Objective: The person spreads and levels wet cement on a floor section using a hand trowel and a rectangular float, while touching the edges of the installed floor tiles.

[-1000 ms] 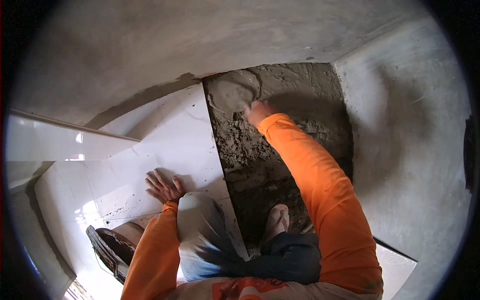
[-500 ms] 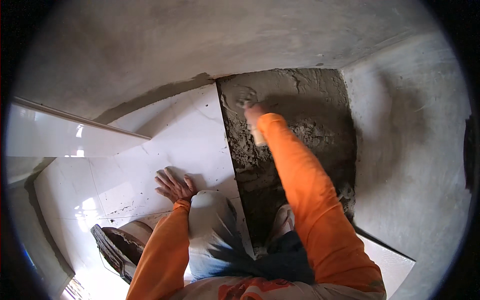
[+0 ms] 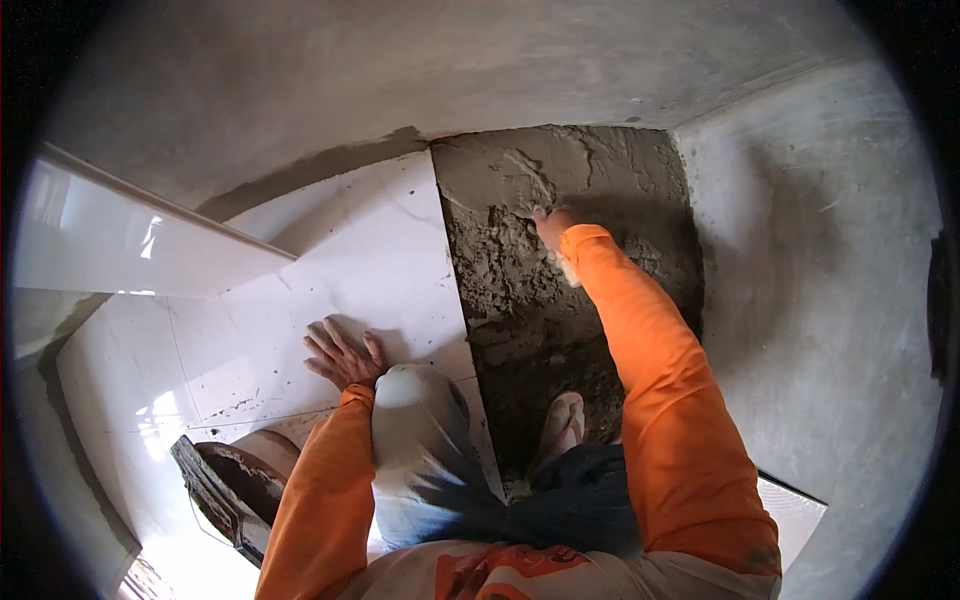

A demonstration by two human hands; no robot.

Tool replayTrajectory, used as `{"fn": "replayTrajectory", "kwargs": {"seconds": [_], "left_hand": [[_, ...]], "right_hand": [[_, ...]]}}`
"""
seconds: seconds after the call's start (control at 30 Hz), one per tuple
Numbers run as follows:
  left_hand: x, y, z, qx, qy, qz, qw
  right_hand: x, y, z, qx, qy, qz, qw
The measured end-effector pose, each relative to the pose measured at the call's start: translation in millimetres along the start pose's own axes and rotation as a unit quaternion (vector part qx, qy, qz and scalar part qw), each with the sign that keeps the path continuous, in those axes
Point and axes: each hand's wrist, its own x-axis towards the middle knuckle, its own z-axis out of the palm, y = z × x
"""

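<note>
My right hand [image 3: 553,226] is closed round the pale handle of a trowel [image 3: 569,270] over wet grey mortar [image 3: 600,165]. The trowel's blade cannot be told apart from the mortar near my fingers. Toward the back the mortar is smoothed with a few ridges; nearer to me it is rough and lumpy. Flat on the white floor tiles [image 3: 390,250], my left hand [image 3: 345,358] has its fingers spread and holds nothing. The straight tile edge runs along the mortar's left side.
A mortar-crusted bucket [image 3: 235,485] stands by my left forearm. At the far left a glossy white panel [image 3: 150,230] juts over the tiles. Grey walls [image 3: 810,250] border the mortar behind and at right. A pale tile [image 3: 795,520] lies lower right, and my sandalled foot [image 3: 562,425] is on the mortar side.
My right hand has swept the trowel to the right across the mortar, away from the tile edge. My left hand remains on the tiles; the view has shifted slightly.
</note>
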Motion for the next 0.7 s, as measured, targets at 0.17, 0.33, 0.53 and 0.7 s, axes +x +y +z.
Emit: {"fn": "replayTrajectory", "kwargs": {"seconds": [0.17, 0.33, 0.53, 0.7], "left_hand": [[1, 7, -2, -0.013, -0.034, -0.016, 0.999], [4, -6, -6, -0.006, -0.01, -0.015, 1.0], [-1, 2, -2, 0.018, -0.048, -0.01, 0.999], [0, -11, 1, 0.03, -0.051, -0.018, 0.998]], "right_hand": [[-63, 7, 62, -0.109, 0.064, -0.102, 0.987], [-105, -39, -21, -0.029, -0.164, -0.128, 0.978], [-8, -82, -28, -0.035, -0.119, -0.092, 0.988], [-50, -69, 0, -0.06, -0.131, -0.106, 0.984]]}}
